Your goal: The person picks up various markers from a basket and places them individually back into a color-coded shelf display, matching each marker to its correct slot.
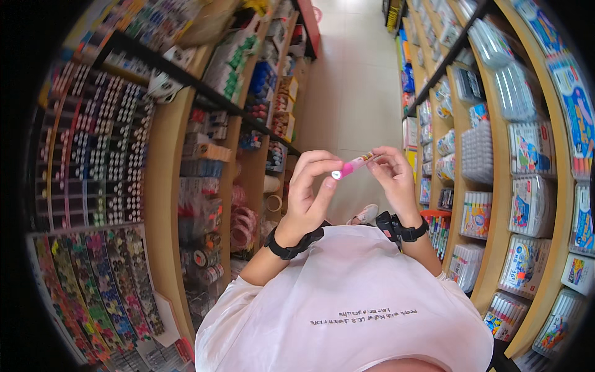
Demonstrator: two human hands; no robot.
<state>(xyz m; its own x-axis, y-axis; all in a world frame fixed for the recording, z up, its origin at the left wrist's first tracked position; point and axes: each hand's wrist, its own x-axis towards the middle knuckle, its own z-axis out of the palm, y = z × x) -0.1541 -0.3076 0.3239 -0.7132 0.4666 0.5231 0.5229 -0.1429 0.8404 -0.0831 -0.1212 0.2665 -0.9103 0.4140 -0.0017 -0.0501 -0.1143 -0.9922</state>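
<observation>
wooden shelving (164, 242) packed with stationery flanks a pale tiled floor (347, 80), with a rack of markers (93, 149) well off to the left of the grip and a clear case of coloured pens (476, 216) to the right. the left hand (307, 189) is loosely curled, thumb and forefinger closed about the near end of a pink marker (356, 166). the right hand (398, 181) pinches the far, patterned end between thumb and fingers. the marker lies aslant, bridging the gap between both hands, its round pale end beside the left thumb.
</observation>
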